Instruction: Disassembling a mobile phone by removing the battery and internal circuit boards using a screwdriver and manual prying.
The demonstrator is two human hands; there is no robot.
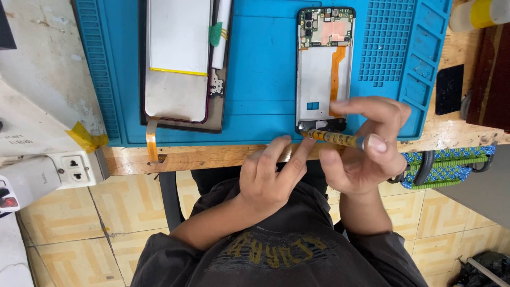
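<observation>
Dark shirt (pixel 276 255); tiled floor (pixel 64 212); blue mat (pixel 260 69) on wooden bench (pixel 202 157).

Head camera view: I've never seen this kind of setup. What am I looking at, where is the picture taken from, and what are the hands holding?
There is no machine here, just a person's two bare hands, filmed by a camera worn on their head that looks straight down, so their dark shirt and lap fill the bottom.

A blue work mat lies on a wooden bench. On it sits an opened phone frame, back off, with its circuit board and an orange ribbon cable showing. Farther left lies a separated screen panel.

The right hand grips a small screwdriver with a yellow patterned handle, tip at the phone's bottom edge. The left hand steadies the tool near its tip with two fingers.

A wall socket sits at the left.
</observation>
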